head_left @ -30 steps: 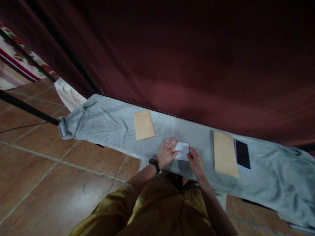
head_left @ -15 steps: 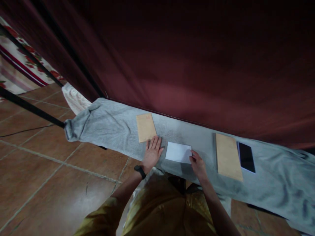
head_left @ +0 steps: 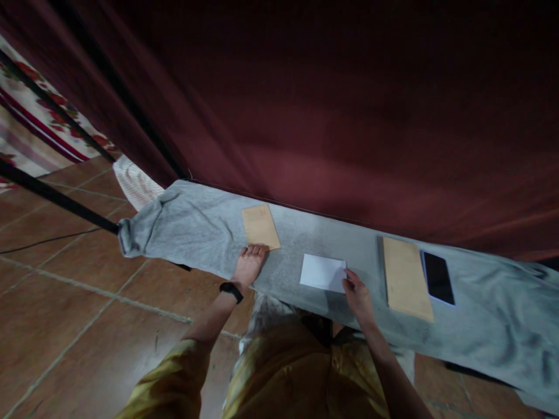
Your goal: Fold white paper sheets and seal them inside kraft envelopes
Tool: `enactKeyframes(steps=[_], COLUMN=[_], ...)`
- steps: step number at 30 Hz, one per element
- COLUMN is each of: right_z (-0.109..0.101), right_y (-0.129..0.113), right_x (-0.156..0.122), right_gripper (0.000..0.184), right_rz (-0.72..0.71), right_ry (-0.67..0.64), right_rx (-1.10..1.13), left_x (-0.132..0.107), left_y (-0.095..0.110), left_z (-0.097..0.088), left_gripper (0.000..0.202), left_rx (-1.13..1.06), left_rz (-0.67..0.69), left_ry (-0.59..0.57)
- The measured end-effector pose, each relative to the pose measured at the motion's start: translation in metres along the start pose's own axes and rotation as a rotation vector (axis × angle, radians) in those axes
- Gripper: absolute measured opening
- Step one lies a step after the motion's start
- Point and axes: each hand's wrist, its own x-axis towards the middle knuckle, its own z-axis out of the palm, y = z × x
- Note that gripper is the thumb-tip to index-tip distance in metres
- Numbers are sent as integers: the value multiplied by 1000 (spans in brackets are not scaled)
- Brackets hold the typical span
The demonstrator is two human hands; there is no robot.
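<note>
A small white folded paper (head_left: 322,272) lies flat on the grey cloth (head_left: 196,227) that covers a narrow table. My right hand (head_left: 357,292) rests at the paper's near right corner, fingers curled onto its edge. My left hand (head_left: 248,263) is out to the left, its fingertips touching the near edge of a small brown envelope (head_left: 261,227); the fingers lie fairly flat. A black band (head_left: 231,290) is on the left wrist.
A larger brown envelope (head_left: 406,276) lies to the right with a black phone (head_left: 438,277) beside it. A dark red curtain (head_left: 327,116) hangs right behind the table. Brown floor tiles (head_left: 87,314) and a black pole (head_left: 52,195) are on the left.
My left hand left the white paper and moved left to the small brown envelope. The paper now lies flat and uncovered, with the right hand still at its corner.
</note>
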Motion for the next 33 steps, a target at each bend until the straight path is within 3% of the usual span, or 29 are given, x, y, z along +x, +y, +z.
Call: enactKeyframes(steps=[3,5,7,10,11,14,16,20,22,27,33], right_z=[-11,-12,-5,16,23,33,29,11,2,-8,-13], right_y=[-9,-25,-46,-77,-83,-88,-83,-67,-61,-50,-32], right_x=[-2,-3,-6,-9,-9,-11,-12,-10,-8,0,11], right_gripper=[41,39,42,49,49,39,35,43,46,46,30], right_rz=[-123,-153,-73,193,267,313,313,330,323,168,67], right_ry=[139,187,92,-218,-268,-296,-292,-302,-313,-325,-188], right_rx=[-158,-168,-5,451,589,756,798,800,725,518,353], left_x=[-2,-6,-13,-23,-26,-30,-29,-17,-5,21,25], left_y=[19,45,79,130,143,166,166,146,135,128,133], left_z=[-10,-17,-23,-28,-29,-30,-29,-28,-28,-32,-38], left_gripper=[23,19,18,24,25,27,35,98,115,115,102], left_rx=[22,-3,-55,-148,-170,-227,-282,-331,-310,-287,-269], left_rz=[33,80,113,146,157,210,270,376,412,542,560], left_ry=[36,49,80,88,76,16,7,14,-21,-64,-64])
